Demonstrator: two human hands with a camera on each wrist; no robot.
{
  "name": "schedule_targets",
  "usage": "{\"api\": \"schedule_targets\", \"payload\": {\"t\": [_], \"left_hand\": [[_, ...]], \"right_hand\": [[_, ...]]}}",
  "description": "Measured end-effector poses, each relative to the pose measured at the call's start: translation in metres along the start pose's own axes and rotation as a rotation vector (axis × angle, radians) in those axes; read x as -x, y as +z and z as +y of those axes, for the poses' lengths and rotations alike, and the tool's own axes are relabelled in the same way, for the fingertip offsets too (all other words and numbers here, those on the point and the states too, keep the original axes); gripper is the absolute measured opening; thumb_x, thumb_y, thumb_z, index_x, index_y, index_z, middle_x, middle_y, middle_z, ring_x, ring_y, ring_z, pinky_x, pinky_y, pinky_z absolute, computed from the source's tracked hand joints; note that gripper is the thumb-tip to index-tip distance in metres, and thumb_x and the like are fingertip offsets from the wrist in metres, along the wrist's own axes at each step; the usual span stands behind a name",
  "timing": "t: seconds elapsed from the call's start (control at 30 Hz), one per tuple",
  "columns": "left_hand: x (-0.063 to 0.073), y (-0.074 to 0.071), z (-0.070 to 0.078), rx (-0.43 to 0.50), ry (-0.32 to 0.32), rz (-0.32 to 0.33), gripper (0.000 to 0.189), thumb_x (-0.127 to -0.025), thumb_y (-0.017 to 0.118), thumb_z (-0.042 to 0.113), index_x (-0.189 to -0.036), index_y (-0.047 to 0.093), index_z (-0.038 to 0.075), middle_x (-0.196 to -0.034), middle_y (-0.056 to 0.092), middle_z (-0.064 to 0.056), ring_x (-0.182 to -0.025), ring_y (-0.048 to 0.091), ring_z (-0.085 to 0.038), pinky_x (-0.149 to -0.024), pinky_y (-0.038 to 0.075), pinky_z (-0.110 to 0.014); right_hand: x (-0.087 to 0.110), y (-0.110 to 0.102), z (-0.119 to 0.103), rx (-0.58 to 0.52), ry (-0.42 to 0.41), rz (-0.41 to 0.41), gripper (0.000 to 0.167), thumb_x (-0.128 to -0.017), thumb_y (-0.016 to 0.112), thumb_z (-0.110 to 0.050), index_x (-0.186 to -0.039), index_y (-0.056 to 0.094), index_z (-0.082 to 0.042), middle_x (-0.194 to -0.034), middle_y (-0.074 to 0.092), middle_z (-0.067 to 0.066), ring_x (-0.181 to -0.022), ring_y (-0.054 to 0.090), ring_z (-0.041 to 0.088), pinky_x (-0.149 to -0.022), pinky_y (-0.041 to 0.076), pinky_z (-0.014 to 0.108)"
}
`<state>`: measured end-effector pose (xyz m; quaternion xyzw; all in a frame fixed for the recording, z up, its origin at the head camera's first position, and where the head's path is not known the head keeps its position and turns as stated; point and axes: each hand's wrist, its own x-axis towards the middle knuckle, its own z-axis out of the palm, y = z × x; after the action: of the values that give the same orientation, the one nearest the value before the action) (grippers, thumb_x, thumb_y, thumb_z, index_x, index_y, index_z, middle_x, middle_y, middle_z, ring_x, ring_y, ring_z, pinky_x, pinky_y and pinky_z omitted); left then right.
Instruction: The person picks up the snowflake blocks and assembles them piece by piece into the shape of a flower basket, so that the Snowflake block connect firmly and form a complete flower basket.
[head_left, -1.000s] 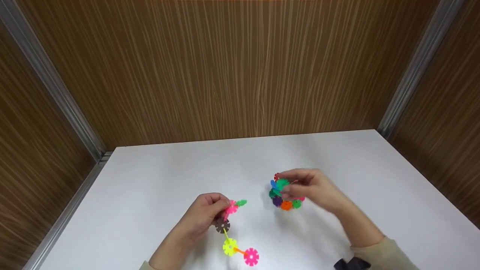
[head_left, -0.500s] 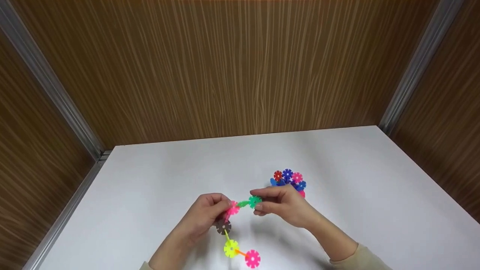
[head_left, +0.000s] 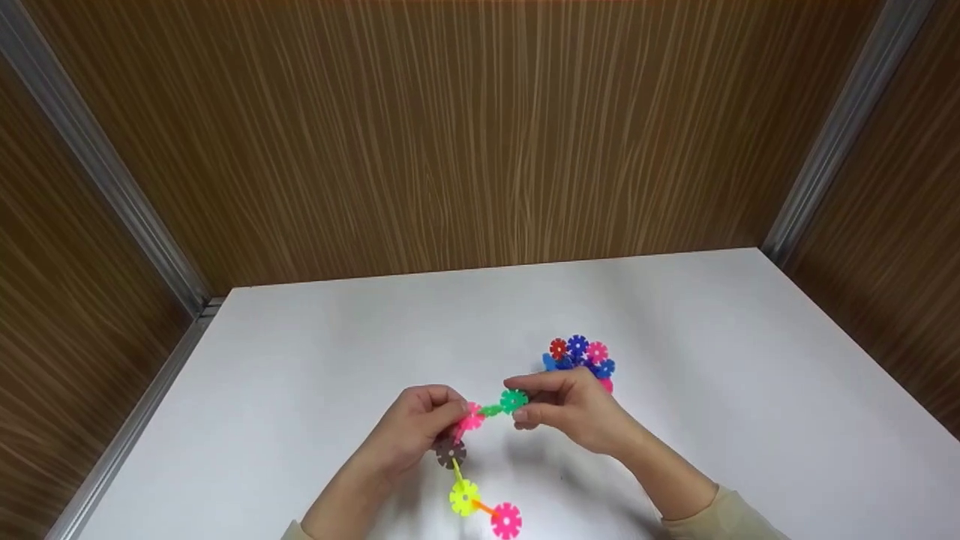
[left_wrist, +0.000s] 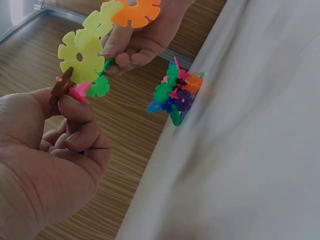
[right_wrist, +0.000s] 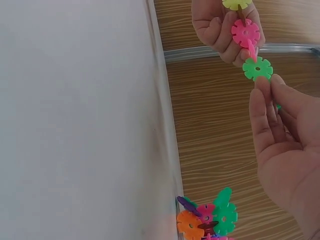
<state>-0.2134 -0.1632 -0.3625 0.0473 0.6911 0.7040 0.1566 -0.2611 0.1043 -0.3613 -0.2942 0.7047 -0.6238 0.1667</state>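
Note:
My left hand (head_left: 416, 424) pinches a chain of notched plastic snowflake discs near a pink disc (head_left: 472, 416) in the head view. From there a brown disc (head_left: 451, 454), a yellow disc (head_left: 464, 498) and another pink disc (head_left: 506, 520) hang toward me, with thin edge-on discs between. A green disc (head_left: 490, 411) sticks out rightward from the held pink one. Between thumb and fingers, my right hand (head_left: 577, 416) pinches a teal-green disc (head_left: 514, 401) against that green disc's edge. Whether their slots interlock, I cannot tell. In the right wrist view, fingers mostly hide the teal disc.
Behind my right hand lies a heap of loose snowflake discs (head_left: 577, 346) in several colours, partly covered by the hand. The white table (head_left: 315, 352) is bounded by wood-grain panels (head_left: 480, 135) at the back and sides.
My right hand came from the heap with the teal-green disc, moving left and toward me to the chain's green end. Over the last half second both hands have barely moved.

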Motion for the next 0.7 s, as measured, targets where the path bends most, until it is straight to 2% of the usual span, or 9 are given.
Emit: {"api": "schedule_targets", "payload": {"t": [0.1,0.33,0.5,0.7], "left_hand": [[-0.0002,-0.0001,-0.0009,-0.004,0.007,-0.007,0.020,-0.103,0.068,0.018,-0.094,0.070,0.001,-0.067,0.061,-0.003,-0.056,0.062,-0.015,-0.058,0.057,-0.026],[0.0002,0.0005,-0.0014,0.000,0.018,-0.008,0.019,-0.103,0.068,0.018,-0.094,0.070,0.000,-0.067,0.060,-0.003,-0.056,0.063,-0.015,-0.057,0.058,-0.026],[-0.0003,0.0027,-0.0014,0.000,0.013,-0.015,0.019,-0.103,0.069,0.017,-0.096,0.070,0.000,-0.069,0.061,-0.003,-0.058,0.063,-0.014,-0.058,0.057,-0.025],[-0.0009,0.0028,-0.0025,0.008,0.050,-0.047,0.019,-0.103,0.069,0.015,-0.096,0.069,-0.002,-0.069,0.062,-0.003,-0.058,0.062,-0.013,-0.056,0.056,-0.025]], "right_hand": [[0.0000,-0.0001,-0.0002,-0.005,0.019,0.002,0.036,-0.096,0.078,-0.004,-0.131,0.072,0.005,-0.109,0.072,0.033,-0.089,0.079,0.024,-0.084,0.063,0.039],[0.0003,0.0009,-0.0012,0.023,0.038,0.019,0.036,-0.096,0.079,-0.006,-0.129,0.073,0.004,-0.104,0.076,0.020,-0.086,0.078,0.024,-0.082,0.064,0.038],[-0.0003,0.0026,0.0010,0.026,0.044,0.019,0.035,-0.095,0.080,-0.006,-0.128,0.073,0.003,-0.102,0.077,0.020,-0.087,0.079,0.026,-0.082,0.064,0.037],[-0.0007,0.0054,0.0027,0.004,0.069,0.039,0.035,-0.094,0.081,-0.006,-0.127,0.073,0.004,-0.099,0.077,0.019,-0.086,0.079,0.027,-0.084,0.063,0.037]]}}
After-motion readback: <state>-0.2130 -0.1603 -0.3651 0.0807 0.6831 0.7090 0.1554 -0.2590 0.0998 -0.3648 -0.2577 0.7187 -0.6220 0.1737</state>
